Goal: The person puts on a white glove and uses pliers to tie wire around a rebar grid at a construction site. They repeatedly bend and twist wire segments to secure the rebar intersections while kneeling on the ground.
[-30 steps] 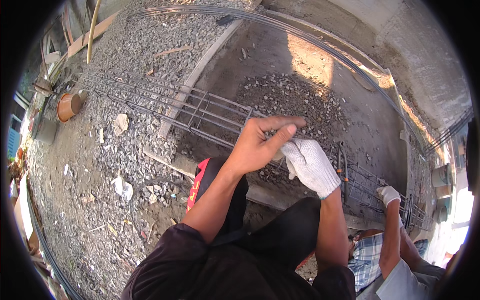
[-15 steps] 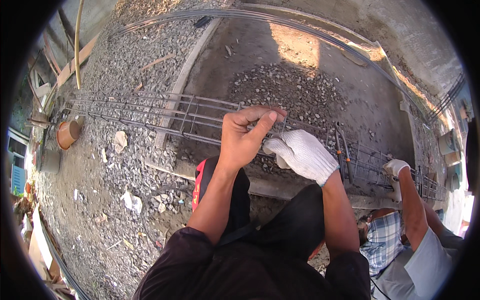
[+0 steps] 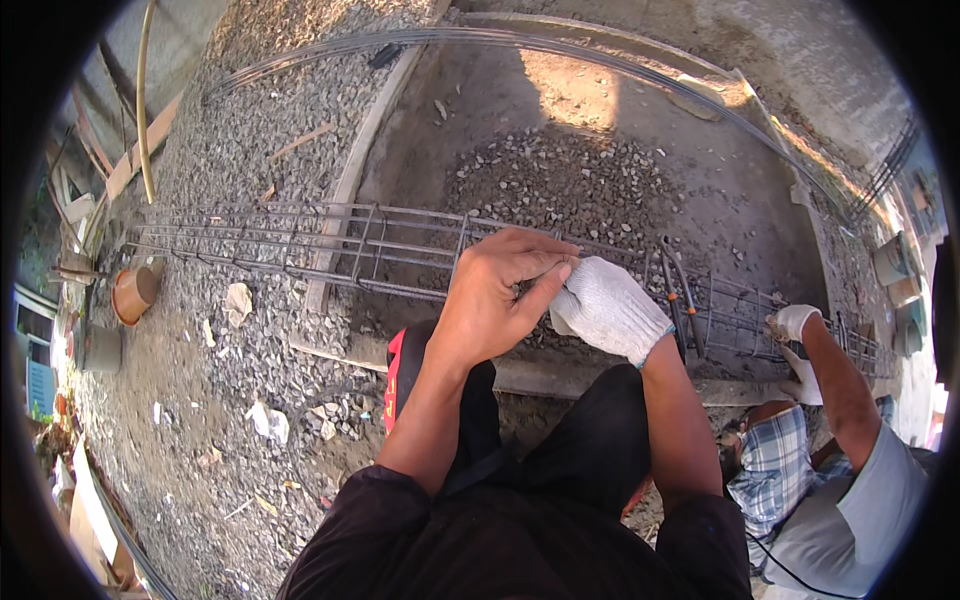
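My left hand (image 3: 505, 295) is bare, its thumb and fingers pinched together at a thin tie wire, which they mostly hide. Against those fingertips rests my right hand (image 3: 612, 312) in a white knitted glove, its fingers curled closed; what they hold is hidden. Both hands are over a long rebar cage (image 3: 400, 245) of straight bars and square stirrups, which runs from far left to right in front of me. Just right of the glove, pincers (image 3: 692, 315) with orange on the handles lean on the cage.
At the right a co-worker's gloved hand (image 3: 797, 325) works on the cage's other end. Long bent bars (image 3: 480, 36) arch across the back. A concrete edge (image 3: 365, 160) borders the pit; gravel (image 3: 200, 400) spreads at left, near an orange-brown bucket (image 3: 133, 294). More buckets (image 3: 893, 262) stand far right.
My left hand has turned slightly, and its fingers have closed down toward the right glove. The wire end that stuck up above the fingers is now hidden. The view has shifted a little.
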Tool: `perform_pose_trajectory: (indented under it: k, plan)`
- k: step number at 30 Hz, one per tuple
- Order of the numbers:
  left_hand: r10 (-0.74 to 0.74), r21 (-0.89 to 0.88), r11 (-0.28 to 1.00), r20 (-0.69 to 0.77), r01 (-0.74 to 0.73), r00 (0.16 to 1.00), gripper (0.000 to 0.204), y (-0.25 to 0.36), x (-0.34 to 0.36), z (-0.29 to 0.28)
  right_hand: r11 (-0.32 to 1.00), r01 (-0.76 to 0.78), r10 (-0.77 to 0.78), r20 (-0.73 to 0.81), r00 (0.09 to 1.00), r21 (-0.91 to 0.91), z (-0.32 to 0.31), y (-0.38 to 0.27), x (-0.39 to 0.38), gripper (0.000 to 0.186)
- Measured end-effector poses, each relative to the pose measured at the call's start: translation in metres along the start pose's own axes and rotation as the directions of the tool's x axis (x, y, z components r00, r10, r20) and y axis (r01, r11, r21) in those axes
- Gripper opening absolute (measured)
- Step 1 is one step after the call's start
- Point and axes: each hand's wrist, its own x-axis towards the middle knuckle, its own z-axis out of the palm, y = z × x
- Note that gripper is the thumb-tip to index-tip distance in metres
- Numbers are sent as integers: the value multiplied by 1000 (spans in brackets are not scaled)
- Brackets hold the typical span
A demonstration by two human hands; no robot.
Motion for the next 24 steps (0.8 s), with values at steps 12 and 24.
perform_pose_trajectory:
  k: [12,24]
  plan:
    - [-436,-869,477,-103,133,894,27,-15,8,-9,995,27,-15,-122,992,95,-9,-25,10,32]
    - [-409,-549,784,-808,-291,425,28,-16,-18,-323,868,225,-251,-1,968,443,-5,-68,-68,21]
